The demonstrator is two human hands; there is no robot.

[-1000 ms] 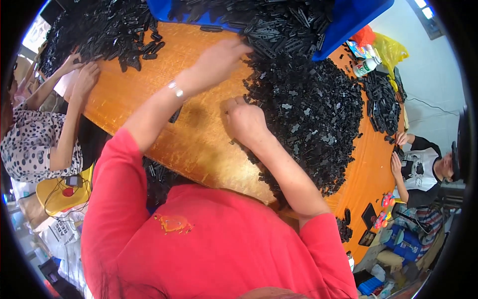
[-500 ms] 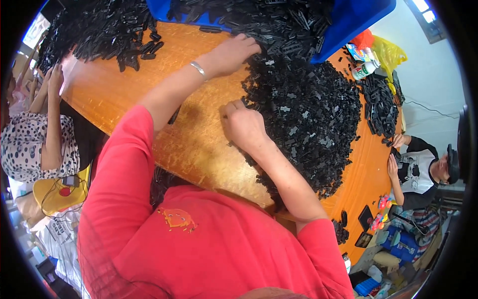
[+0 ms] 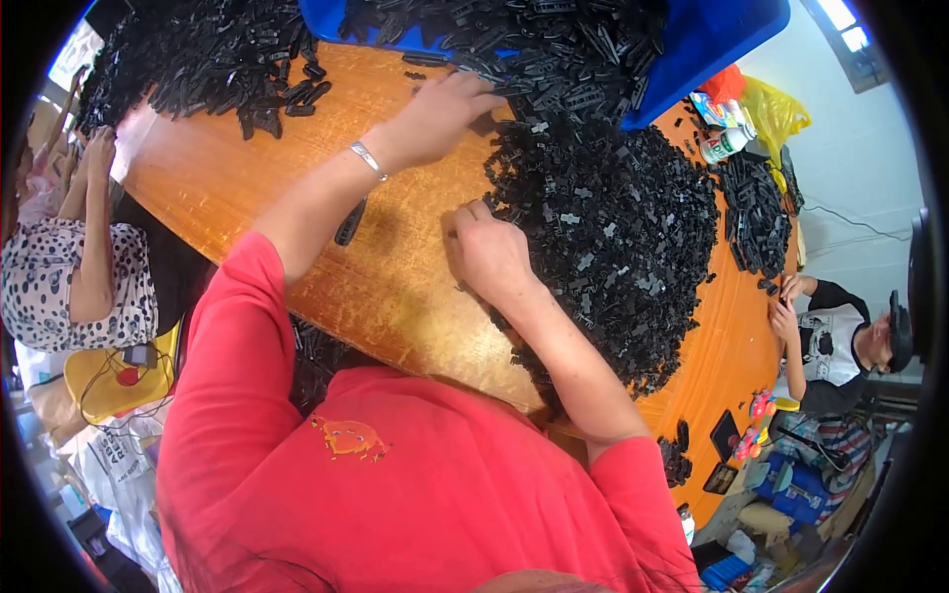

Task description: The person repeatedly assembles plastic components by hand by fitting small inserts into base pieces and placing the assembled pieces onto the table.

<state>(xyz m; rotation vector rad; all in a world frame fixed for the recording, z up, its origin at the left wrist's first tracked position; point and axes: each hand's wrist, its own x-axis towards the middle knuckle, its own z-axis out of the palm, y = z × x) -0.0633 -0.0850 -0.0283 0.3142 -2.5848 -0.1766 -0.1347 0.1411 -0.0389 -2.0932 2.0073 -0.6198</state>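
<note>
My left hand (image 3: pixel 443 117) hangs over the table near the mouth of a blue bin (image 3: pixel 712 59), its fingers bent round a dark plastic piece (image 3: pixel 483 124) that shows only in part. Lower down, my right hand (image 3: pixel 489 252) rests at the left edge of a wide heap of small black cross-shaped plastic pieces (image 3: pixel 613 237). Its fingers are curled together, and what they hold, if anything, is hidden. Longer black plastic parts (image 3: pixel 514 44) spill out of the bin beyond my left hand. One long black part (image 3: pixel 349 223) lies beside my left forearm.
Another pile of long black parts (image 3: pixel 213 69) covers the far left of the orange table (image 3: pixel 366 287). At right are more black parts (image 3: pixel 751 212), a white bottle (image 3: pixel 727 143), a yellow bag (image 3: pixel 776 114) and a phone (image 3: pixel 725 435). Co-workers sit at the left and right edges.
My left hand has drawn back a little from the parts by the bin, toward the left and nearer to me. My right hand has hardly moved.
</note>
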